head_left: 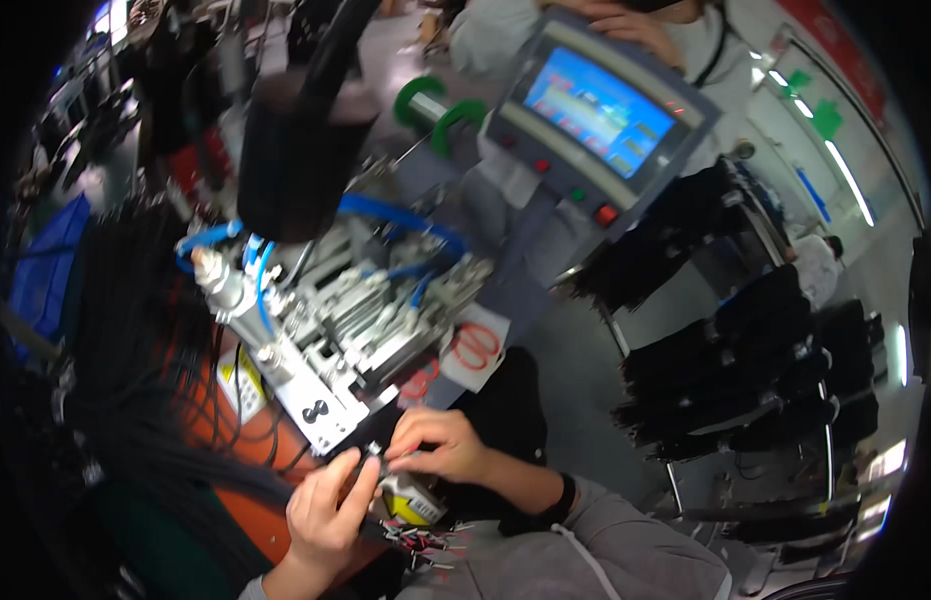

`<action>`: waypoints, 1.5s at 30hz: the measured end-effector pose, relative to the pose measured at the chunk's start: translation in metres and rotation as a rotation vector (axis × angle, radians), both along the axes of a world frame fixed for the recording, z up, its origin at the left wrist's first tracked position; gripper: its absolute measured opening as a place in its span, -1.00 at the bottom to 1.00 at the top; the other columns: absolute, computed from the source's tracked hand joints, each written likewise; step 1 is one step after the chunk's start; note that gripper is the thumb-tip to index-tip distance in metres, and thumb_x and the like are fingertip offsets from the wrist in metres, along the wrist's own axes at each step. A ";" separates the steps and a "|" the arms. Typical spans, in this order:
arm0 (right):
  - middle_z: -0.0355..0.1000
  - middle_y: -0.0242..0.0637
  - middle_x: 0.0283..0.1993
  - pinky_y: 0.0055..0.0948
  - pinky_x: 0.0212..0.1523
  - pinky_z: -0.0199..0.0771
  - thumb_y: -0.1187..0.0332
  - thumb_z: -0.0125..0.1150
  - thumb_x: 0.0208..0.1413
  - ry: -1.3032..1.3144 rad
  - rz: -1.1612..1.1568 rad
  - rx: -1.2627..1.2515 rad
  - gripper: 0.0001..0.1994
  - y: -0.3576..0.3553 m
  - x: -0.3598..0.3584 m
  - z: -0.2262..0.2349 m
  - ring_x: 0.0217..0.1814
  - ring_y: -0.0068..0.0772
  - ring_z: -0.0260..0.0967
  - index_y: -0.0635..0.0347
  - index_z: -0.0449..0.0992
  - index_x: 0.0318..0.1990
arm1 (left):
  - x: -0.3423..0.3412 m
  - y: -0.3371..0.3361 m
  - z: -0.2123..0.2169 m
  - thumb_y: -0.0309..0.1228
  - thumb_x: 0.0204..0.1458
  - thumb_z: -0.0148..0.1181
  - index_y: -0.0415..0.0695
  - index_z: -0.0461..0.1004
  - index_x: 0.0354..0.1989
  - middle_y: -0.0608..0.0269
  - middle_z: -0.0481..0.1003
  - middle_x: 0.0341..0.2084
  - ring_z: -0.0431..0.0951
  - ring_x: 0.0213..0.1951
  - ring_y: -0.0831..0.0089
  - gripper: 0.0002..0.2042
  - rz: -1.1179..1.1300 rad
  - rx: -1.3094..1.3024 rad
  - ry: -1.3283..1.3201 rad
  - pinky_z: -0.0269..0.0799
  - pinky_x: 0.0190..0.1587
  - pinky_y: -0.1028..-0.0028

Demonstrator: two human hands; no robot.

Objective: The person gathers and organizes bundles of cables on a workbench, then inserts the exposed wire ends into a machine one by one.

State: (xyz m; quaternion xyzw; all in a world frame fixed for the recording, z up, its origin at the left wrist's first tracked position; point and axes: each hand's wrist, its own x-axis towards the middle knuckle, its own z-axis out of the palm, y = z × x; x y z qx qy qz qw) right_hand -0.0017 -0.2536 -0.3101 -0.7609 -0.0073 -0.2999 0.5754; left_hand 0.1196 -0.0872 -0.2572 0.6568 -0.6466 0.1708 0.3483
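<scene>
Head view: left hand and right hand pinched narrow near the metal machine; item held cannot be told.

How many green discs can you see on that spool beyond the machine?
2: the left disc and the right disc, at opposite ends of the spool. I see none hidden there.

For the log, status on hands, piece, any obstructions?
Left hand, right hand close together. Small part between them, too blurred to identify. Black cables at left, metal machine ahead.
</scene>
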 end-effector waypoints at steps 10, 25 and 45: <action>0.51 -0.25 -0.31 -0.48 -0.16 0.47 0.53 0.40 -0.10 -0.110 -0.026 0.413 -0.84 0.036 0.012 0.021 -0.20 -0.40 0.50 0.29 0.52 -0.37 | -0.003 0.009 0.001 -0.54 -0.21 0.24 -0.26 0.54 -0.27 0.12 0.47 -0.50 0.50 -0.53 0.25 -0.75 0.011 0.032 0.196 0.40 -0.49 0.37; 0.46 -0.25 -0.42 -0.44 -0.30 0.39 0.52 0.42 -0.15 -0.059 -0.176 0.081 -0.84 0.022 0.016 0.023 -0.33 -0.38 0.39 0.29 0.54 -0.39 | 0.002 -0.001 -0.010 -0.47 -0.21 0.27 -0.26 0.51 -0.33 0.25 0.39 -0.56 0.43 -0.58 0.39 -0.77 0.028 0.068 0.155 0.31 -0.60 0.45; 0.44 -0.28 -0.37 -0.53 -0.26 0.33 0.57 0.34 -0.09 0.434 0.110 0.182 -0.89 -0.014 -0.001 0.020 -0.32 -0.48 0.37 0.31 0.50 -0.41 | -0.006 -0.001 -0.017 -0.50 -0.29 0.19 -0.18 0.57 -0.15 0.37 0.36 -0.57 0.37 -0.58 0.55 -0.61 0.066 0.255 -0.014 0.26 -0.62 0.54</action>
